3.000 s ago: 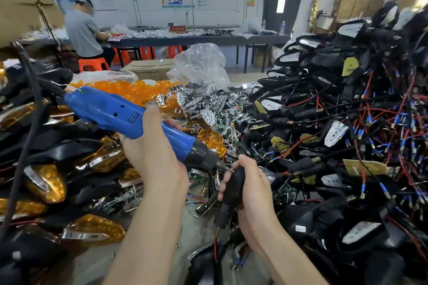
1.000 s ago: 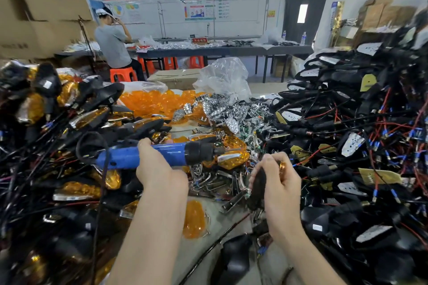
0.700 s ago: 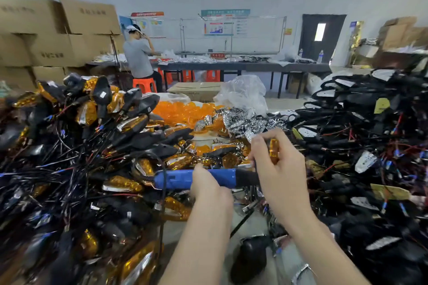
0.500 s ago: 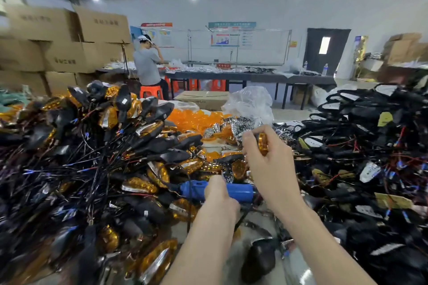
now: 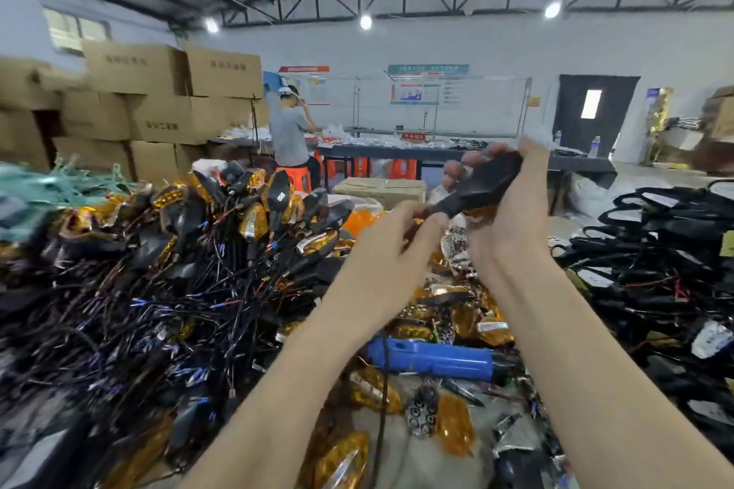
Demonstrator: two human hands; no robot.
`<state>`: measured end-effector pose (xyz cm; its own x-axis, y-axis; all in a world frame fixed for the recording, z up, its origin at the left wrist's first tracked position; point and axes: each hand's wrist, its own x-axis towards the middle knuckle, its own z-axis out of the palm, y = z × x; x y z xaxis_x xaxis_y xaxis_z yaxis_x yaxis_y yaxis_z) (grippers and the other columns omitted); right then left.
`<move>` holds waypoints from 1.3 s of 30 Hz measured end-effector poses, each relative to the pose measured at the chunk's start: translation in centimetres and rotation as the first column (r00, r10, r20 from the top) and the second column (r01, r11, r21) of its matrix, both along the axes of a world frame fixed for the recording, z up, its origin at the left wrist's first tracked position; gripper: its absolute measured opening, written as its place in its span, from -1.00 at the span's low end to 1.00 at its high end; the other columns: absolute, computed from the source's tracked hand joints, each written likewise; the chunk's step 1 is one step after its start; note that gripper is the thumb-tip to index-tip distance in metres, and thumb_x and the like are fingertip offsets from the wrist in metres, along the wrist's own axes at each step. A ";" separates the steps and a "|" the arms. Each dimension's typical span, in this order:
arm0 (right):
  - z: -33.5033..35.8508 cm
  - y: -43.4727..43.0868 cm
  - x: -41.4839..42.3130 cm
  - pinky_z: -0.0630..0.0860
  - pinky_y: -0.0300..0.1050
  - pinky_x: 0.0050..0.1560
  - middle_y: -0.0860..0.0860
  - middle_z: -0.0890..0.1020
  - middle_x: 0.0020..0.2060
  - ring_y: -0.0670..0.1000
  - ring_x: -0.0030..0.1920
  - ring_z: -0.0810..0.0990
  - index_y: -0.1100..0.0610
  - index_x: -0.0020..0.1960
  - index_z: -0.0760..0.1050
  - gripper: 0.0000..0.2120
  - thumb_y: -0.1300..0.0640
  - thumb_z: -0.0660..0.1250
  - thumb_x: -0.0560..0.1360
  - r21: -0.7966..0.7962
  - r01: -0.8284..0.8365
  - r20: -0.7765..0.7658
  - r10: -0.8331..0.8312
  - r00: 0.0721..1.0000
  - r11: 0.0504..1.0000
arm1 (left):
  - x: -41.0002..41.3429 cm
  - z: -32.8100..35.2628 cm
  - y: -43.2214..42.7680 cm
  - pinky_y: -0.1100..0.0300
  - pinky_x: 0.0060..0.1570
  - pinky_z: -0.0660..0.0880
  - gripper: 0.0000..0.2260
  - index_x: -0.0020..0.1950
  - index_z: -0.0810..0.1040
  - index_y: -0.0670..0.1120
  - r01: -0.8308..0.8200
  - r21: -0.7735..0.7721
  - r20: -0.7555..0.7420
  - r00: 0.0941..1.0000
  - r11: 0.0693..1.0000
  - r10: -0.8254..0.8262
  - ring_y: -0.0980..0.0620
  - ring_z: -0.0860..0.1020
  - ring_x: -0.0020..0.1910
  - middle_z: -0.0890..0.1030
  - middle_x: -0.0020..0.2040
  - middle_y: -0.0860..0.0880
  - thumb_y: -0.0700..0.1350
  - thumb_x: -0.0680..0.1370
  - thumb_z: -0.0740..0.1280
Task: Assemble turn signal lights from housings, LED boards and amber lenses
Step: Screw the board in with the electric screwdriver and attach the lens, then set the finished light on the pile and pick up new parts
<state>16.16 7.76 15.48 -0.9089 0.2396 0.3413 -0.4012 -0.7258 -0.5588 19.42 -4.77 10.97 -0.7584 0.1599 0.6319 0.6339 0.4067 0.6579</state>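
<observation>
A black turn signal housing (image 5: pixel 486 181) with an amber lens under it is held up in front of me. My right hand (image 5: pixel 512 222) grips its wide body, fingers curled over the far edge. My left hand (image 5: pixel 391 240) pinches the narrow stem end; motion blur hides the exact finger hold. The blue electric screwdriver (image 5: pixel 433 359) lies on the table below my wrists, held by neither hand. Loose amber lenses (image 5: pixel 454 425) and an LED board (image 5: pixel 421 411) lie near the front.
Assembled lights with wires are heaped at the left (image 5: pixel 238 242). Black wired housings are piled at the right (image 5: pixel 655 250). A heap of amber lenses (image 5: pixel 359 220) sits behind my left hand. Cardboard boxes (image 5: pixel 159 99) and a person in grey (image 5: pixel 290 131) are at the back.
My left hand let go of the blue screwdriver, which now lies on the table. Both hands rose, and the left moved to the stem of the light in my right hand. The view tilted up.
</observation>
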 end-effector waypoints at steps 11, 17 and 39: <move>-4.1 -2.8 -4.3 0.56 0.01 0.19 0.00 0.55 0.21 0.05 0.20 0.62 0.03 0.49 0.35 -0.54 -0.18 0.11 0.69 0.373 -0.041 0.187 -0.031 0.982 0.927 | -10.5 1.6 -12.1 0.28 -0.35 0.32 -0.71 0.25 0.46 -0.11 -0.670 0.181 -0.126 0.710 0.720 0.692 0.28 0.45 -0.31 0.54 -0.19 0.12 0.05 0.69 0.15; -6.9 -2.5 -6.2 0.62 -0.07 0.03 0.01 0.56 0.18 0.02 0.09 0.65 0.01 0.32 0.39 -0.73 -0.10 0.11 0.72 0.429 -0.055 0.280 -0.075 0.957 0.902 | -17.4 1.1 -17.3 -0.07 0.14 0.45 -0.69 0.36 0.43 -0.17 -0.748 -0.250 0.233 0.569 0.615 0.788 -0.26 0.50 0.21 0.55 0.25 -0.21 -0.05 0.68 0.15; -18.3 9.4 -4.2 0.58 -0.13 -0.11 -0.01 0.60 0.09 -0.02 -0.06 0.66 -0.06 0.16 0.48 -0.85 0.04 0.14 0.72 0.530 0.164 0.423 -0.428 0.799 0.832 | -12.5 -10.6 5.1 -0.04 0.16 0.53 -0.76 0.31 0.45 -0.01 -0.196 -0.404 0.137 0.953 0.894 0.271 -0.03 0.52 0.16 0.49 0.21 -0.02 -0.10 0.64 0.21</move>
